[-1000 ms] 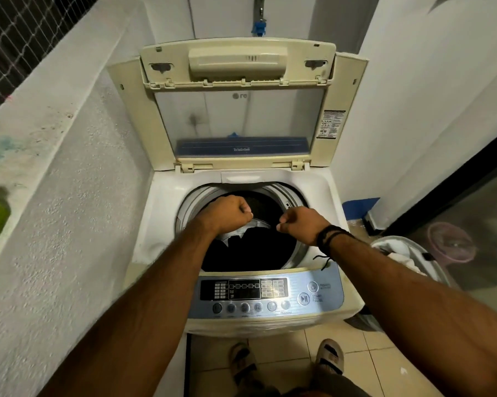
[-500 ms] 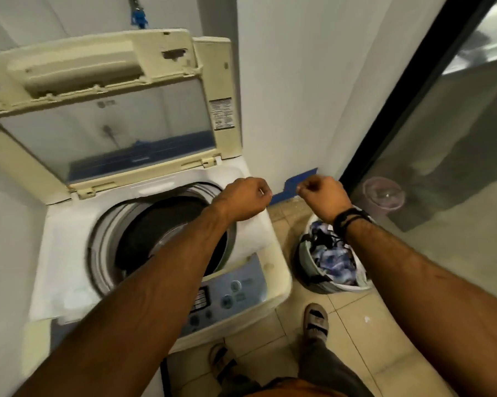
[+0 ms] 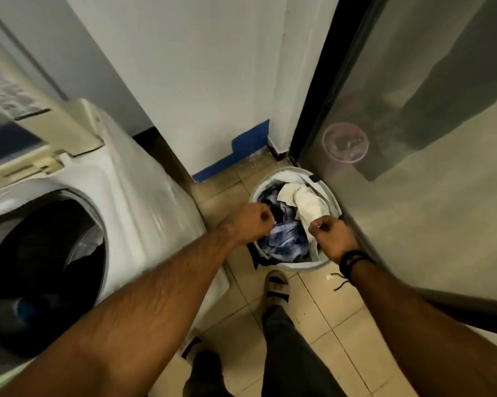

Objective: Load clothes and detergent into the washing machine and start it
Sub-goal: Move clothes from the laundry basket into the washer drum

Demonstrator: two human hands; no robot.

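Left hand [image 3: 248, 223] and right hand [image 3: 332, 234] hovering over laundry basket [image 3: 299, 265] on floor at 3 o'clock of washing machine [image 3: 144, 202]; both fists curled, holding nothing. Clothes [image 3: 287, 239] lying heaped in basket.
Risk: tangled garments dragging out together, spilling on floor.
Count: 1 basket, 1 machine, 2 hands; garments uncountable.

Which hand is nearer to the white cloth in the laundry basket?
Right. The right hand is just at the lower edge of the white cloth; the left hand is further off, over the basket's left rim.
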